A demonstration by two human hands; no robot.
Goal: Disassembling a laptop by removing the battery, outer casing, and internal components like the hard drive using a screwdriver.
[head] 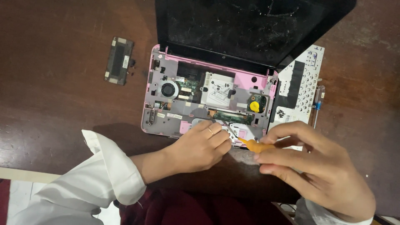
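Laptop point(208, 98): small, pink plastic shell, lid open, keyboard deck removed; grey inner frame and circuit boards exposed. Lies flat on the table point(54, 83), dark brown wood, worn and scuffed.
Screen point(250, 25): black, glossy, dusty and smeared; tilted back beyond the laptop's far edge.
Fan point(169, 89): round, black, in the laptop's left half.
Coin cell point(254, 106): yellow disc on a green board, in the laptop's right half.
Left hand point(200, 148): curled, ring on one finger, fingertips pressed on the laptop's near edge; whether anything is pinched, cannot tell. White sleeve, loose cuff.
Right hand point(316, 166): closed round the screwdriver point(256, 146), orange handle, thin metal shaft touching the laptop's near edge beside the left fingertips.
Keyboard point(298, 89): detached, face down, white backing with perforations and black patches; just right of the laptop, partly under the screen.
Cover plate point(119, 61): dark, rectangular, flat; well left of the laptop, small dark specks beside it.
Pen-like tool point(317, 106): clear, slim, blue band; right of the keyboard.
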